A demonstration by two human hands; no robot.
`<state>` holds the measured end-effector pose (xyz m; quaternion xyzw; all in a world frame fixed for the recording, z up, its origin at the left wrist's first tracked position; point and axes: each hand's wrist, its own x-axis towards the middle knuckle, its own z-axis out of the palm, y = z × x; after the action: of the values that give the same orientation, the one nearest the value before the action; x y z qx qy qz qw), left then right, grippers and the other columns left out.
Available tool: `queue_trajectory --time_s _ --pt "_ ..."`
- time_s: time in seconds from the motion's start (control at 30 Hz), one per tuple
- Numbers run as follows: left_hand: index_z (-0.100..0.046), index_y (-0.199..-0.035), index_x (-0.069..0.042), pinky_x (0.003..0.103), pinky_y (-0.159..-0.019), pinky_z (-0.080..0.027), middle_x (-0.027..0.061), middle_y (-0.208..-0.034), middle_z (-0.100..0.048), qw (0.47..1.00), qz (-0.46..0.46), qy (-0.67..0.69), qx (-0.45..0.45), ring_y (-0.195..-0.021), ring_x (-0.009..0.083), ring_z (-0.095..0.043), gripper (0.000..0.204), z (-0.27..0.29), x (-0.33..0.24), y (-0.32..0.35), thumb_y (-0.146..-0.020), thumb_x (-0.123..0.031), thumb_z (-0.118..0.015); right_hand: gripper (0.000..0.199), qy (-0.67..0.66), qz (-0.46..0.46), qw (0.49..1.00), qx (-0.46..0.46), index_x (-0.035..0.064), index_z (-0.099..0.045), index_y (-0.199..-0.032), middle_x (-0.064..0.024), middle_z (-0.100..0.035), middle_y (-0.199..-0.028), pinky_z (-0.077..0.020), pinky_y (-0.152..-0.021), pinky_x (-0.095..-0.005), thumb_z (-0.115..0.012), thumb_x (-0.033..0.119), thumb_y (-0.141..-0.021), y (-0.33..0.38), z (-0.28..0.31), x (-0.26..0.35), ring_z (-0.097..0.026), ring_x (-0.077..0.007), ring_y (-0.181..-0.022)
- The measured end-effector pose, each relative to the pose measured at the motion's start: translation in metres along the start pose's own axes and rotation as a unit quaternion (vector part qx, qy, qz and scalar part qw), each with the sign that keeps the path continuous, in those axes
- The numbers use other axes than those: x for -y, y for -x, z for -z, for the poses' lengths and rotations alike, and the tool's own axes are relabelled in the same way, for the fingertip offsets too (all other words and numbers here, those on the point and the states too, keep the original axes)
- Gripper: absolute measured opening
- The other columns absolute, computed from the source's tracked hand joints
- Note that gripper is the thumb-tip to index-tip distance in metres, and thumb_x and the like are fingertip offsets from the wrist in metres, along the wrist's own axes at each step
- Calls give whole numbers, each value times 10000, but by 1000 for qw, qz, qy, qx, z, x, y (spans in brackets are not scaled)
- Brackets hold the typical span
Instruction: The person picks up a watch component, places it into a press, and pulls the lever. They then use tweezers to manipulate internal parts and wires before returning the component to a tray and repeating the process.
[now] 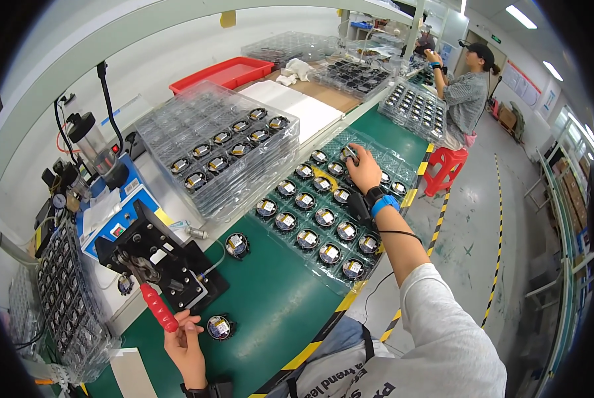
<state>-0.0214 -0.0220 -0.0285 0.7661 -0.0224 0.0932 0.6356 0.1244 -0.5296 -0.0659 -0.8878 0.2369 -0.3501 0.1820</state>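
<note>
On the green bench in the head view, the left hand (185, 345) is curled loosely around the lower end of the red lever (159, 308) of a black press (156, 260), the lever's long axis slanting from the press down and right toward the person, with one round black part (219, 327) just right of the hand and another (237, 245) beyond the press. The right hand (363, 170), arm stretched out, pinches a part (350, 154) at the far end of the clear tray (323, 219), which lies along the striped bench edge (350, 300); bare mat lies open between tray and press, and stacked trays (221, 149) crowd the far side.
</note>
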Motion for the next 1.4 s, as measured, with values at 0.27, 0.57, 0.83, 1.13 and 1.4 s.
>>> queue_trajectory --time_s 0.27,0.57,0.83,1.13,1.4 --pt "-550 -1075 -16 210 -642 -438 54 -871 -631 1000 2 -5 3 -690 90 -557 169 -4 0 0 -927 -90 -516 371 -35 -65 997 13 127 -531 -1113 -90 -659 -803 -485 -613 -418 -613 264 -778 -5 3 -2 -637 -302 -715" --pt "-558 -1078 -2 227 -676 -468 58 -907 -636 999 8 36 13 -736 105 -582 178 -1 5 -1 -926 -91 -538 294 -35 -9 999 -10 86 -525 -1018 -141 -648 -762 -477 -618 -429 -613 248 -789 -2 -8 -23 -628 -337 -697" --pt "-564 -1075 15 257 -732 -497 72 -1002 -628 1000 2 24 18 -837 135 -618 169 6 7 2 -917 -36 -534 221 11 31 999 14 49 -602 -913 -174 -628 -750 -473 -623 -430 -581 251 -826 -8 -12 -25 -614 -347 -705" --pt "-601 -1089 -62 276 -742 -473 69 -985 -638 990 -33 -86 105 -831 158 -598 257 10 -2 -3 -837 -95 -638 224 31 21 999 37 71 -609 -937 -178 -636 -787 -472 -635 -433 -560 267 -840 -9 -12 -26 -621 -358 -736" --pt "-555 -1195 -95 358 -886 -432 90 -1113 -586 943 -101 -225 223 -1003 267 -526 534 11 -8 -5 -746 -322 -735 236 28 41 998 25 34 -571 -880 -191 -612 -766 -446 -622 -456 -550 267 -852 -13 -9 -17 -591 -384 -721"
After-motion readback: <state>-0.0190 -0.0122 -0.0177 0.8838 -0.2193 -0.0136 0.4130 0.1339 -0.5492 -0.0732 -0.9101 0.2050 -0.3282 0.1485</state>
